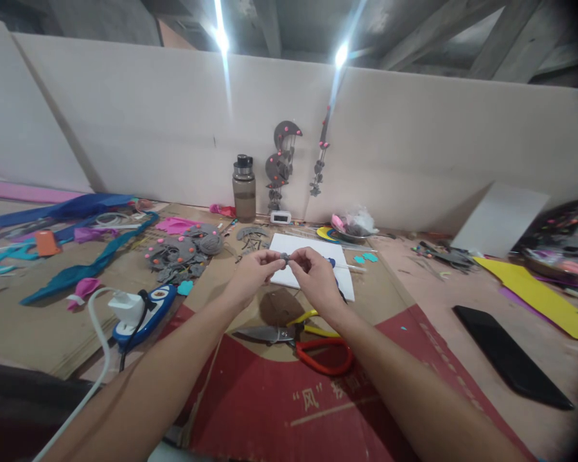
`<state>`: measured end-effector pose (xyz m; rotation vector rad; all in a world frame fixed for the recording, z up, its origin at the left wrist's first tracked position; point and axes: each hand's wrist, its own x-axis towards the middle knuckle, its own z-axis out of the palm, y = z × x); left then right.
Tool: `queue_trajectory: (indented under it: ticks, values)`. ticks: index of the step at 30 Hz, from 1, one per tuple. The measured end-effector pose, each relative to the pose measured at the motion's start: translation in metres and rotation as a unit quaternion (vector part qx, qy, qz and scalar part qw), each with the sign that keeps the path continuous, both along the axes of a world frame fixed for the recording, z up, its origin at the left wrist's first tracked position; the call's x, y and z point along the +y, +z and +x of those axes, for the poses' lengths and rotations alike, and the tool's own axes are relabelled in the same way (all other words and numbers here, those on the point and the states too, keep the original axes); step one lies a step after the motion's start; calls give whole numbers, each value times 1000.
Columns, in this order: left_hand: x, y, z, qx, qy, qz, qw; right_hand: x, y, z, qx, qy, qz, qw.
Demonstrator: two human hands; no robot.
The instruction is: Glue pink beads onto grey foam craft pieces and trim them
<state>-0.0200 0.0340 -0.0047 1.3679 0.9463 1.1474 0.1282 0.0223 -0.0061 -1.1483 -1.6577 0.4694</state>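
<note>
A small grey piece (284,257) is pinched between the fingertips of my left hand (254,274) and my right hand (315,274), which meet in the middle of the view. Both hands hover over a white sheet (283,245). Below them, scissors (325,356) with red and yellow handles lie on a red and brown cardboard (250,391). Part of the yellow handle is hidden by my right forearm. Fine detail of the grey piece is too small to tell.
A bottle (244,192) and small digital display (280,218) stand near the white partition. Grey cut-outs with pink dots (183,250) and a blue power strip (147,314) are left. A black phone (510,356) and yellow sheet (544,298) lie right.
</note>
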Motion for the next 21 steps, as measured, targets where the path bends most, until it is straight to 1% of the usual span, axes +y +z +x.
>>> queue_trajectory:
  ticks: [8,12,15,19,21]
  values:
    - [-1,1,-3,-9,-19,-13,1000,-1,0,0,-33,-12,28,999]
    - [1,-1,-3,-13,-16,-15,1000,-3,1,0,-50,-9,48,998]
    - [2,0,-3,-29,-12,-36,999,-5,2,0,-64,-3,61,996]
    - [1,3,-4,-40,-34,-69,996,-5,2,0,-84,4,91,992]
    - [1,4,-4,-38,-23,-72,996,-5,2,0,-91,11,104,990]
